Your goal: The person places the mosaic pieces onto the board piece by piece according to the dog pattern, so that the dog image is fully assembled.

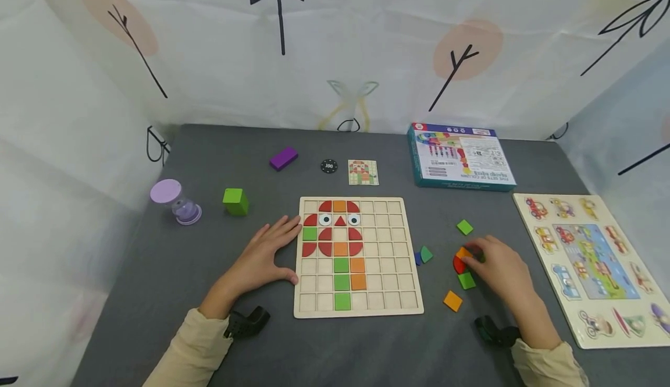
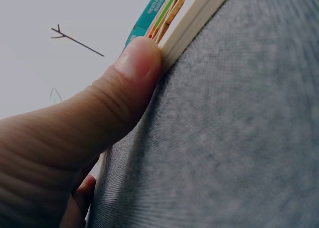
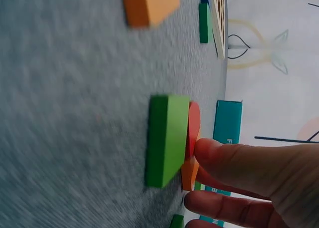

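Observation:
My left hand [image 1: 269, 253] spreads along the left side of a wooden grid board [image 1: 384, 314], its fingers and thumb touching the edge. The thumb [image 2: 122, 83] presses the rim in the left wrist view. Red, orange and green pieces and two eye tiles [image 1: 324, 220] form a figure on the board. My right hand [image 1: 499, 265] is bent over loose pieces, thumb and fingertips at an orange tile [image 3: 188, 174] and a red curved piece [image 3: 193, 125]. Whether it pinches one is unclear. A green square tile [image 3: 169, 140] lies beside them. The hand partly covers another green piece.
Loose pieces nearby include an orange square [image 1: 452, 301], a green square [image 1: 464, 227] and a green curved piece [image 1: 426, 254]. Behind the board lie a pattern card [image 1: 363, 173], a black chip [image 1: 328, 166] and a box [image 1: 460, 157]. A picture puzzle [image 1: 581, 329] lies right; an hourglass [image 1: 178, 201] stands left.

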Available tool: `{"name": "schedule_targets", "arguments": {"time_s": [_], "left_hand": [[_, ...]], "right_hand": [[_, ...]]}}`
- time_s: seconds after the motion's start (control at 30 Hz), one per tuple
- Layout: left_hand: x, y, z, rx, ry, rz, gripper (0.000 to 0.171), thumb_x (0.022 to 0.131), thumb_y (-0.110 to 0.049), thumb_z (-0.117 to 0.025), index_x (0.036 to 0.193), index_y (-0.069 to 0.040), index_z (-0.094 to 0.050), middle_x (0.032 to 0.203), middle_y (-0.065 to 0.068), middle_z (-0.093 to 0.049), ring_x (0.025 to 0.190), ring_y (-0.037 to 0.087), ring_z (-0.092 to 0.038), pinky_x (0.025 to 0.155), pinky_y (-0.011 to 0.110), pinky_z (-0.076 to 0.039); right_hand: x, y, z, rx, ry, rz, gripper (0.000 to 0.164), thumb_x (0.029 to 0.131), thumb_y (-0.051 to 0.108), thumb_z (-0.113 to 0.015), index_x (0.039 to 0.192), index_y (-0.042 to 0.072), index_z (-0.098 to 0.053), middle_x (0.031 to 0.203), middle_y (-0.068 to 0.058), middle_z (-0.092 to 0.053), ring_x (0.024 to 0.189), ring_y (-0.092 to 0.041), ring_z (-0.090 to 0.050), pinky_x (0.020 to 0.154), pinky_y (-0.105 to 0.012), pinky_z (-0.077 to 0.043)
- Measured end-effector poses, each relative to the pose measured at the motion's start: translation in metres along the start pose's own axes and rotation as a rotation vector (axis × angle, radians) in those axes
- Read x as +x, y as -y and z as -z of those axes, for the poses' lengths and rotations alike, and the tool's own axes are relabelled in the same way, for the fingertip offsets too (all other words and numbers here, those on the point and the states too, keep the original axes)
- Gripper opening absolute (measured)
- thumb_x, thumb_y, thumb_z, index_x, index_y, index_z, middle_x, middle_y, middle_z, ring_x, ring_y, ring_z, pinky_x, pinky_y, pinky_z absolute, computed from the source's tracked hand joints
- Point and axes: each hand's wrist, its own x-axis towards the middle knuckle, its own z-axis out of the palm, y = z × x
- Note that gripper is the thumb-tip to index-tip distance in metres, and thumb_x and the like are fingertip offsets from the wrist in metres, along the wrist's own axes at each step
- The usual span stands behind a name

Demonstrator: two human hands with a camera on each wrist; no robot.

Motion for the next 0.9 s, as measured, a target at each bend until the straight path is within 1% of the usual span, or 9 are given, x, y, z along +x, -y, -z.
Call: {"name": "schedule_targets", "arguments": {"time_s": [0.3,0.4,0.5,0.57,0.63,0.67,0.77,0.83,0.9], "left_hand": [[0.000,0.000,0.000,0.004,0.005,-0.005,0.103,0.055,-0.053,-0.073,0.141,-0.015,-0.028,0.147,-0.002,-0.020,0.136,0.021,-0.010,0.107,0.048,-0.004],[0.000,0.000,0.000,0.005,0.003,-0.006,0.104,0.055,-0.053,-0.073,0.141,-0.015,-0.028,0.147,-0.002,-0.020,0.136,0.021,-0.010,0.107,0.048,-0.004],[0.000,0.000,0.000,0.004,0.001,-0.010,0.104,0.055,-0.052,-0.073,0.141,-0.015,-0.028,0.147,-0.002,-0.020,0.136,0.022,-0.010,0.107,0.048,-0.004],[0.000,0.000,0.000,0.002,0.001,-0.011,0.104,0.055,-0.052,-0.073,0.141,-0.014,-0.028,0.147,-0.002,-0.020,0.136,0.022,-0.010,0.107,0.048,-0.004],[-0.001,0.001,0.000,0.001,0.001,-0.011,0.104,0.055,-0.052,-0.073,0.141,-0.014,-0.028,0.147,-0.002,-0.020,0.136,0.022,-0.010,0.107,0.047,-0.004],[-0.001,0.001,0.000,0.002,0.001,-0.011,0.104,0.055,-0.052,-0.073,0.141,-0.014,-0.028,0.148,-0.002,-0.020,0.136,0.022,-0.010,0.107,0.047,-0.004],[-0.001,0.001,0.000,0.007,0.000,-0.007,0.104,0.055,-0.053,-0.073,0.141,-0.015,-0.028,0.147,-0.002,-0.020,0.136,0.021,-0.010,0.107,0.047,-0.004],[-0.001,0.000,0.000,0.011,-0.001,-0.003,0.104,0.055,-0.053,-0.073,0.141,-0.015,-0.028,0.147,-0.002,-0.020,0.136,0.021,-0.010,0.107,0.047,-0.004],[0.000,0.000,0.000,0.010,-0.001,-0.003,0.104,0.055,-0.053,-0.073,0.141,-0.015,-0.028,0.147,-0.002,-0.020,0.136,0.021,-0.010,0.107,0.047,-0.004]], "right_hand": [[0.001,-0.003,0.000,-0.008,0.025,0.015,0.030,0.075,0.018,-0.070,0.100,0.003,-0.065,0.087,-0.009,-0.057,0.075,-0.023,-0.054,0.061,-0.041,-0.046],[0.000,0.001,0.000,-0.015,-0.009,0.037,0.029,0.074,0.016,-0.070,0.099,0.002,-0.064,0.088,-0.010,-0.057,0.073,-0.022,-0.053,0.059,-0.039,-0.046],[0.000,0.014,0.001,0.008,-0.067,0.082,0.028,0.075,0.016,-0.069,0.099,0.002,-0.062,0.090,-0.011,-0.057,0.070,-0.021,-0.051,0.057,-0.036,-0.045],[-0.001,0.030,-0.001,0.054,-0.099,0.158,0.027,0.075,0.014,-0.069,0.099,0.004,-0.061,0.091,-0.008,-0.058,0.069,-0.018,-0.050,0.057,-0.032,-0.044],[-0.003,0.050,-0.005,0.114,-0.100,0.280,0.027,0.074,0.014,-0.069,0.099,0.008,-0.060,0.092,-0.002,-0.058,0.071,-0.015,-0.052,0.059,-0.028,-0.045],[-0.004,0.061,-0.008,0.149,-0.093,0.355,0.026,0.074,0.014,-0.069,0.098,0.011,-0.060,0.092,0.001,-0.058,0.072,-0.013,-0.053,0.061,-0.026,-0.046],[-0.008,0.092,-0.019,0.205,-0.021,0.549,0.025,0.075,0.016,-0.068,0.098,0.017,-0.059,0.093,0.008,-0.057,0.078,-0.007,-0.053,0.066,-0.022,-0.047],[-0.009,0.109,-0.027,0.206,0.021,0.629,0.023,0.076,0.019,-0.066,0.098,0.018,-0.059,0.094,0.010,-0.057,0.081,-0.005,-0.052,0.069,-0.021,-0.047],[-0.010,0.121,-0.033,0.183,0.052,0.663,0.023,0.077,0.021,-0.065,0.099,0.019,-0.059,0.095,0.010,-0.057,0.083,-0.004,-0.051,0.072,-0.021,-0.047]]}}
